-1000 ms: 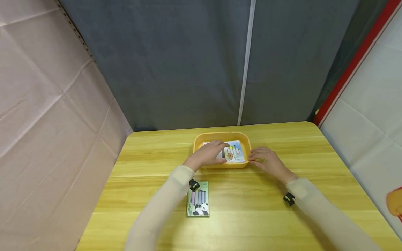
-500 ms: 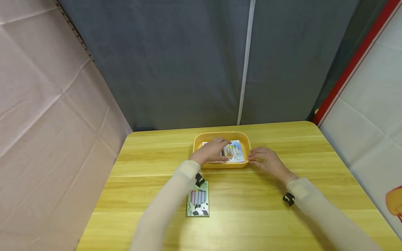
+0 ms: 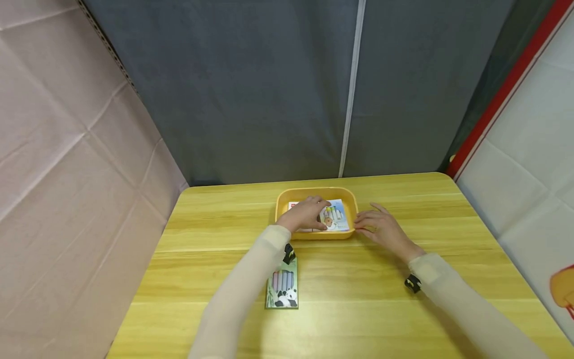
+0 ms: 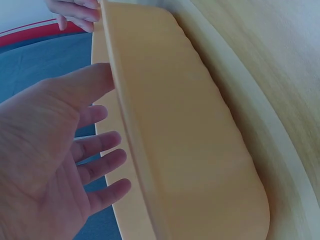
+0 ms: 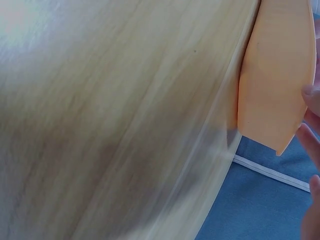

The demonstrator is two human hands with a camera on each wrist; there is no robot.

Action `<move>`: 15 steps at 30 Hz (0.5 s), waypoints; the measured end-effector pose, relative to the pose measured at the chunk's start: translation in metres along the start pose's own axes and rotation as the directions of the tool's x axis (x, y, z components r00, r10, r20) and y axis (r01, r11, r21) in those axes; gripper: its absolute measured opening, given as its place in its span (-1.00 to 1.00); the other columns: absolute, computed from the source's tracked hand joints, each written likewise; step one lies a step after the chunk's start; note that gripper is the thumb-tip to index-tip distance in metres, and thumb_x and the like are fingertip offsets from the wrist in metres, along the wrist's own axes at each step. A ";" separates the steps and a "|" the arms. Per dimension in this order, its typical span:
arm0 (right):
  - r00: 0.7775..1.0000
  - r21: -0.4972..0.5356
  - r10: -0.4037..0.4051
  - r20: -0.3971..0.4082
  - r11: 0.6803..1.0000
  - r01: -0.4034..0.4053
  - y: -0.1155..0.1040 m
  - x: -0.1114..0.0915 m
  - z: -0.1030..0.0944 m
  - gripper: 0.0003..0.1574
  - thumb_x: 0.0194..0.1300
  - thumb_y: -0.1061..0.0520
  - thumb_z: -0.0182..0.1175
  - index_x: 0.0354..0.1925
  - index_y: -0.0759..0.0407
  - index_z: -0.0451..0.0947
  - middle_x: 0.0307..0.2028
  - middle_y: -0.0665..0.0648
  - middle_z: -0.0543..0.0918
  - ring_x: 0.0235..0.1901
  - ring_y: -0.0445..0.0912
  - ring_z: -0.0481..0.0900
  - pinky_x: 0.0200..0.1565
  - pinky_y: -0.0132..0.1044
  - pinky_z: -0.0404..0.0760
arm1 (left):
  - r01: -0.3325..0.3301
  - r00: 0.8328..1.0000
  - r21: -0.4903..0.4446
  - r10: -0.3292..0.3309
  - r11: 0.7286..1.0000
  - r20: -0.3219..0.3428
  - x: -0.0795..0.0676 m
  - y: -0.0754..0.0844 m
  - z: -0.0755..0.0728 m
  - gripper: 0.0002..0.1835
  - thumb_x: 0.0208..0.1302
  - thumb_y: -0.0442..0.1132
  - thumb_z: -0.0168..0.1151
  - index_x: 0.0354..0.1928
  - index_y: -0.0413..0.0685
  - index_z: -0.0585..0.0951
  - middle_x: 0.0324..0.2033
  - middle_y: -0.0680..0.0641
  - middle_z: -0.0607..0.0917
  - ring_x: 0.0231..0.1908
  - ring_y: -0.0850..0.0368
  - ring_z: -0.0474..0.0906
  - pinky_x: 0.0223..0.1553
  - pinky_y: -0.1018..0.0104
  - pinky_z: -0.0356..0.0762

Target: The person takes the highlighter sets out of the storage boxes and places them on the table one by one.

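Note:
A yellow basket stands near the table's far edge. Inside lie flat packs printed with coloured sticks and a small bear. My left hand reaches over the near rim, partly covering these packs. Its thumb is at the rim in the left wrist view, the fingers loosely spread with nothing visible between them. At the basket's right end, my right hand holds the rim between thumb and fingertips, one finger raised. Nearer lies a flat green pack showing a panda and pastel sticks, its top partly behind the left wrist.
The wooden table has rounded far corners. Behind it hangs a dark grey curtain with a pale vertical strip. Pinkish cloth closes off the left side, and a white panel with a red border the right.
My left hand and forearm have shifted slightly to the right over the basket. One finger of the right hand has lifted, while that hand stays at the rim.

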State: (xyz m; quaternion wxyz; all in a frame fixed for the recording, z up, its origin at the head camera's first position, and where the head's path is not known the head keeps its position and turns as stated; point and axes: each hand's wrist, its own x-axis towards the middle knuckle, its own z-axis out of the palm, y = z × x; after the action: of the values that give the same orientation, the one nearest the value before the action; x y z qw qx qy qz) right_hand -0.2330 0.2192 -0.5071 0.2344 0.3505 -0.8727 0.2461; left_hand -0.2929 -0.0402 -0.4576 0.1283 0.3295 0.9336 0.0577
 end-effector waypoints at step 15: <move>1.000 0.001 0.009 -0.030 1.000 -0.009 -0.002 -0.003 0.001 -0.67 -0.21 0.28 0.57 -0.35 0.09 0.78 -0.25 0.03 0.81 -0.10 0.00 0.72 0.52 -0.38 0.06 | 0.011 0.998 0.027 -0.012 1.000 0.063 0.010 0.007 0.003 -0.13 0.16 0.07 0.42 0.48 0.13 0.26 0.42 -0.05 0.32 0.39 0.03 0.27 0.36 0.18 0.41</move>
State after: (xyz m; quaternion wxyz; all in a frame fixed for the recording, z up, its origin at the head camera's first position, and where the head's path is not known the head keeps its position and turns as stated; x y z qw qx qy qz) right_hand -0.2296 0.2189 -0.5090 0.2461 0.3429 -0.8706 0.2527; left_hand -0.2956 -0.0285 -0.4610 0.1539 0.3275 0.9316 0.0342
